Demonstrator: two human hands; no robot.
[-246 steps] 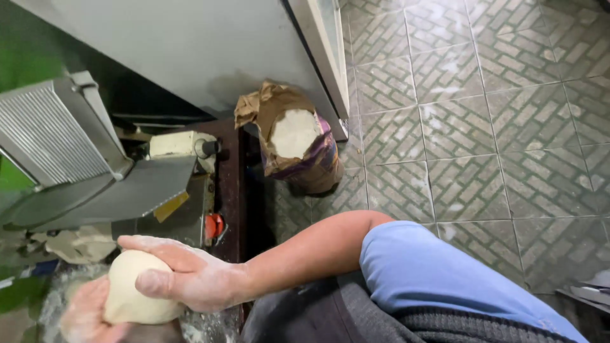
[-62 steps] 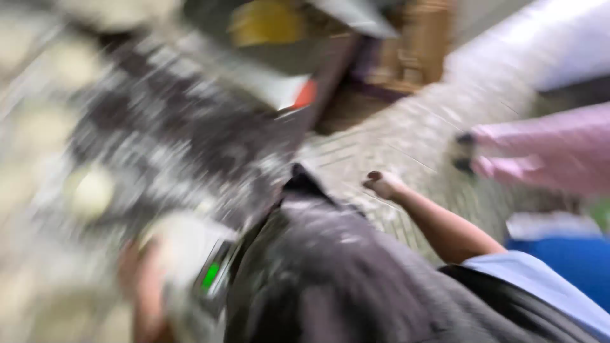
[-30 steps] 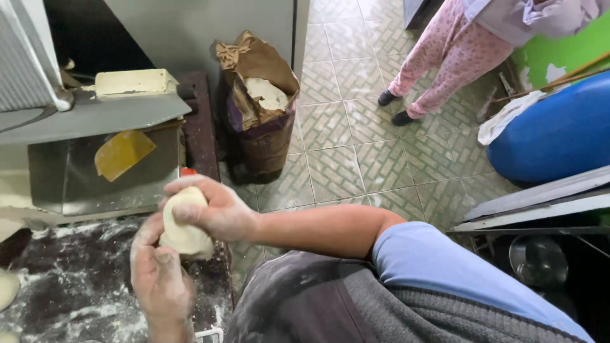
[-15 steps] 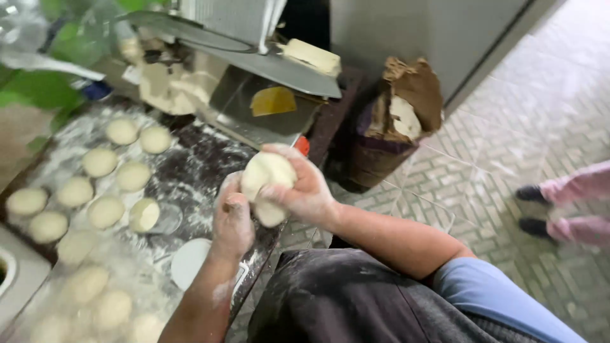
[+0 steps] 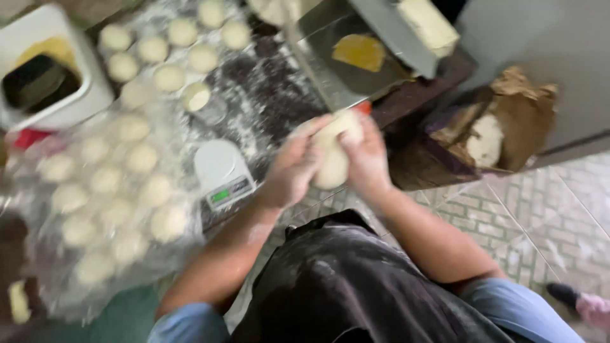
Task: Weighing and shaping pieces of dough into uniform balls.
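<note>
A pale lump of dough is pressed between my two palms above the edge of the floured dark counter. My left hand cups its left side and my right hand cups its right side. Several shaped dough balls lie on the counter at the upper left. More dough balls sit under clear plastic sheet at the left. A small white scale stands just left of my left hand.
A white tub sits at the top left. A metal machine with a pale block on it stands at the top. An open brown sack of flour stands on the tiled floor at right. Another person's foot shows at the lower right.
The view has swung down over the counter. The dough lump stays between both hands, which have shifted from one above the other to side by side.
</note>
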